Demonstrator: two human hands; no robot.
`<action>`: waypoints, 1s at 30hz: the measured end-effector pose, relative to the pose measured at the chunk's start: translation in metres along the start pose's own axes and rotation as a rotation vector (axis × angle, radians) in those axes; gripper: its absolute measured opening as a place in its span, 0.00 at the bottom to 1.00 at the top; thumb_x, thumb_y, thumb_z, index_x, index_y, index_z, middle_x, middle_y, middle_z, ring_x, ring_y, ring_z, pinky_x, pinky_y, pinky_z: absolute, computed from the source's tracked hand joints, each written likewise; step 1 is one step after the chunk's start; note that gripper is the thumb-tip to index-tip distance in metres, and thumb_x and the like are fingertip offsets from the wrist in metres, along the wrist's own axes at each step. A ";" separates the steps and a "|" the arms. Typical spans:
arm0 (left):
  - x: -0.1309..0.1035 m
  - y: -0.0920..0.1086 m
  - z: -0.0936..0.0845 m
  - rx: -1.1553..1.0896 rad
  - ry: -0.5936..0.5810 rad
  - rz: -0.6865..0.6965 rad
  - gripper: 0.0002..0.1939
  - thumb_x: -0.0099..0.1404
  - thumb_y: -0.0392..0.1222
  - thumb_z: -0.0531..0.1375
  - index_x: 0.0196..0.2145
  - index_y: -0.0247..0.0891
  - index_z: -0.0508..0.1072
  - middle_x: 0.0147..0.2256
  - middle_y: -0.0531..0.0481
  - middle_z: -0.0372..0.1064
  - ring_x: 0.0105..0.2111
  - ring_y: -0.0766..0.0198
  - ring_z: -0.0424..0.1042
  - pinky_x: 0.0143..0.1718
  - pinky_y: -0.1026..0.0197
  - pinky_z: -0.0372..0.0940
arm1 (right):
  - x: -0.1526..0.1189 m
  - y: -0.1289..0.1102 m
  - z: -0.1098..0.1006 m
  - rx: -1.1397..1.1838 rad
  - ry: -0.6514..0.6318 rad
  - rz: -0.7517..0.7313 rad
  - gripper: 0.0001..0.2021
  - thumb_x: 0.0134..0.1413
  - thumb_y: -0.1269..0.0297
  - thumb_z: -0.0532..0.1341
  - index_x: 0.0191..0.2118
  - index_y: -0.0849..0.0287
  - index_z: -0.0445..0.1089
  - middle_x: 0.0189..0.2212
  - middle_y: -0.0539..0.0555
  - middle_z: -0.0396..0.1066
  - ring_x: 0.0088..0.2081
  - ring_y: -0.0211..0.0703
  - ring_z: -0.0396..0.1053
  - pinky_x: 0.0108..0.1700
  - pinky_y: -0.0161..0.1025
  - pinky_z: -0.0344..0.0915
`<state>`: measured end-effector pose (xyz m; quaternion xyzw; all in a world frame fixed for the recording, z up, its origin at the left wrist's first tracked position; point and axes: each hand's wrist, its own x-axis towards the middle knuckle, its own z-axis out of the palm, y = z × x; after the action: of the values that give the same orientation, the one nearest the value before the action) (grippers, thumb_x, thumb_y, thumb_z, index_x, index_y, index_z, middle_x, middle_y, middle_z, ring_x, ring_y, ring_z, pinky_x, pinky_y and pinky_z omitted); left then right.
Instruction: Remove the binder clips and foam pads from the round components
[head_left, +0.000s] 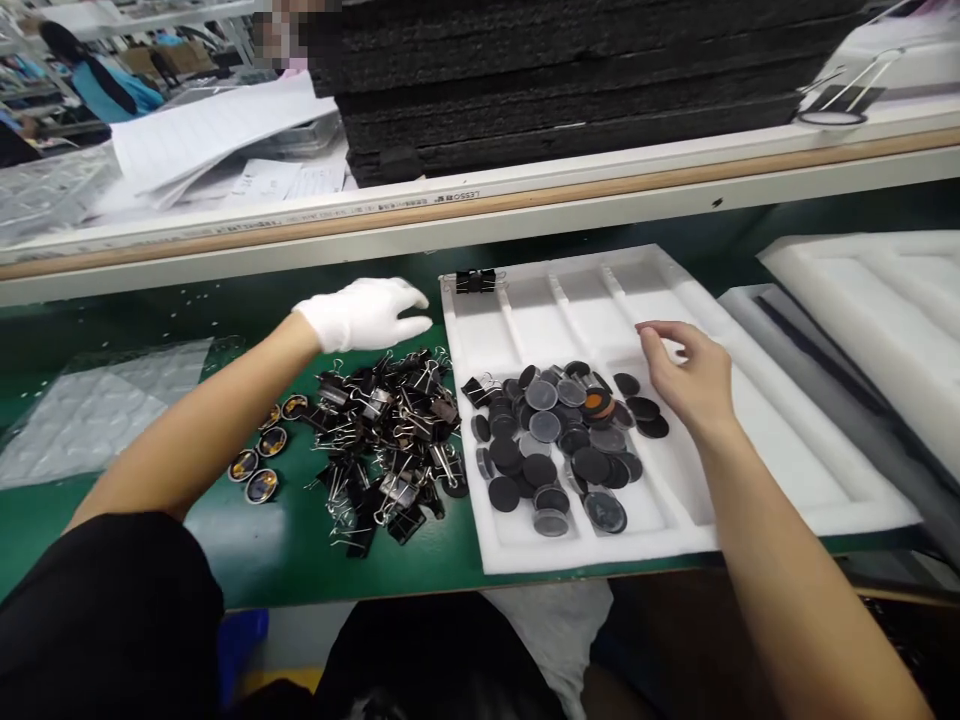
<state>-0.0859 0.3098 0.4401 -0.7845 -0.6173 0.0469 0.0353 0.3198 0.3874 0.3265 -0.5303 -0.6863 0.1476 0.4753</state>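
Note:
My left hand (371,315), in a white glove, hovers over the green table just left of the foam tray, fingers apart and nothing between them. Below it lies a heap of black binder clips (386,430). My bare right hand (686,370) is over the white foam tray (465,500), thumb and index finger pinched together; whatever they hold, if anything, is too small to make out. Round black and clear discs (540,470) are piled in the tray's near left part. One black clip (476,281) sits on the tray's far left corner.
Several round dark pieces with orange marks (262,486) lie left of the clips. Bubble wrap (105,405) is at the far left. A ledge (450,220) runs behind, bearing papers (217,130) and black foam sheets (570,90). More white foam (885,300) stands right.

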 end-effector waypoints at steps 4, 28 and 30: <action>-0.097 -0.006 -0.011 -0.048 0.021 -0.065 0.31 0.73 0.62 0.46 0.60 0.44 0.75 0.60 0.49 0.72 0.52 0.54 0.76 0.59 0.52 0.65 | -0.013 -0.057 -0.003 0.040 -0.277 -0.329 0.12 0.63 0.54 0.62 0.45 0.51 0.78 0.47 0.57 0.79 0.52 0.56 0.76 0.55 0.53 0.70; -0.291 -0.035 0.130 0.120 -0.055 -0.375 0.27 0.63 0.64 0.67 0.57 0.56 0.78 0.62 0.36 0.63 0.60 0.32 0.64 0.56 0.33 0.59 | -0.016 -0.049 0.029 -0.326 -0.647 -1.078 0.27 0.72 0.42 0.47 0.45 0.49 0.81 0.50 0.57 0.79 0.44 0.52 0.78 0.39 0.48 0.68; -0.289 -0.038 0.132 0.087 -0.046 -0.336 0.28 0.61 0.65 0.67 0.57 0.56 0.78 0.62 0.37 0.63 0.61 0.32 0.63 0.57 0.32 0.57 | -0.015 -0.052 0.030 -0.286 -0.639 -1.095 0.25 0.72 0.45 0.48 0.40 0.49 0.81 0.48 0.56 0.80 0.43 0.52 0.79 0.39 0.49 0.68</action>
<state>-0.2059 0.0373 0.3218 -0.6667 -0.7378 0.0850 0.0624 0.2651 0.3634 0.3408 -0.0916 -0.9779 -0.0586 0.1788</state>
